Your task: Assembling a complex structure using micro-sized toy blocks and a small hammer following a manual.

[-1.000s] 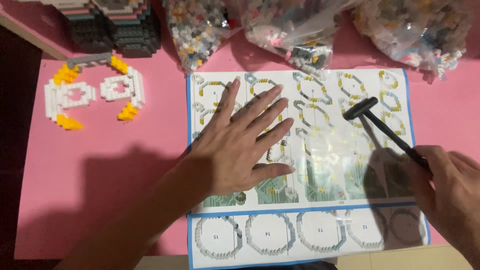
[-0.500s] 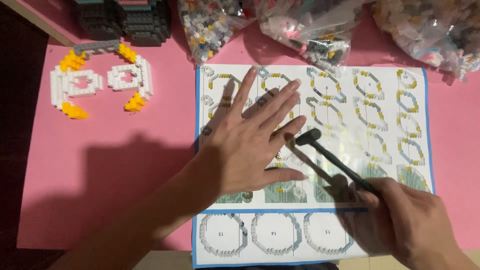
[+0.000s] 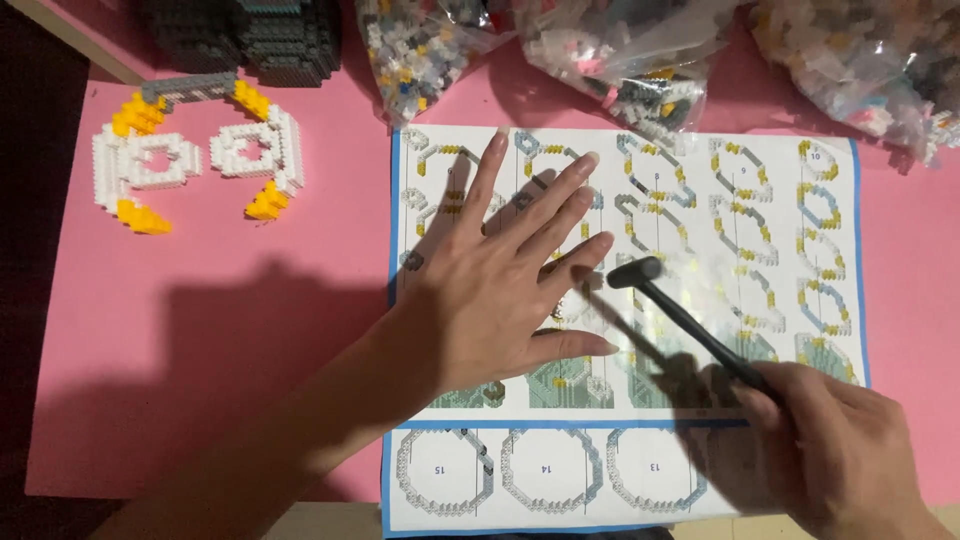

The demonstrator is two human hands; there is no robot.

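My left hand [image 3: 500, 280] lies flat, fingers spread, on a white instruction sheet [image 3: 800, 330] with a blue border and pictures of small brick rings. My right hand [image 3: 830, 455] grips the handle of a small black hammer [image 3: 680, 315] at the lower right. The hammer's head hovers or rests just right of my left fingertips, over the sheet's middle; I cannot tell whether it touches the paper.
A pink mat [image 3: 230, 340] covers the table. A white, yellow and grey brick build [image 3: 190, 160] lies at the upper left. Dark brick stacks [image 3: 240, 35] and several clear bags of small bricks [image 3: 620, 50] line the far edge.
The hammer head has swung left across the sheet, from its right side to beside my left fingertips. My right hand followed to the left. My left hand stayed flat on the sheet.
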